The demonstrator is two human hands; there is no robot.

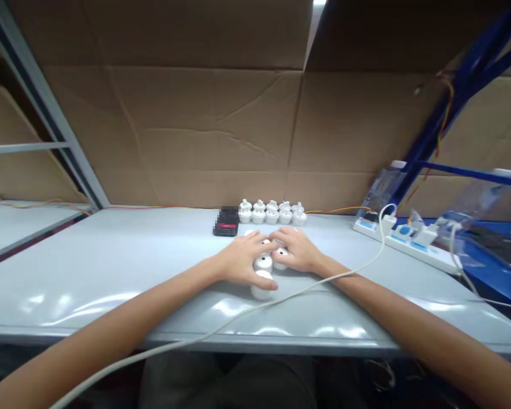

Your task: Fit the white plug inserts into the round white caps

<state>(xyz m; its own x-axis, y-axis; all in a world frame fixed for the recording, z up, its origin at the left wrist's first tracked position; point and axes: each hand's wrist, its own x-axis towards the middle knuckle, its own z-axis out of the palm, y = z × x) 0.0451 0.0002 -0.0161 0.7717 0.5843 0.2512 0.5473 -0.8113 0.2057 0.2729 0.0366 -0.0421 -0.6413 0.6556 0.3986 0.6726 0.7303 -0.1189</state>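
Note:
Several small white round pieces with dark holes in their tops (263,263) stand bunched on the grey table between my two hands. Along their left side curves my left hand (243,258), its thumb against the nearest white piece (262,285) and its fingers over the farther ones. From the right, my right hand (297,250) closes round another white piece (280,258), thumb and fingers touching it. Both hands partly hide the group. Behind them, a double row of similar white pieces (271,216) stands near the cardboard wall, the back ones with knobbly tops.
A dark phone (226,221) lies left of the back row. At the right is a white power strip (409,244) with plugs, near clear plastic bottles (381,187). A white cable (221,328) hangs across in front, over my right forearm. Cardboard (196,130) walls the back.

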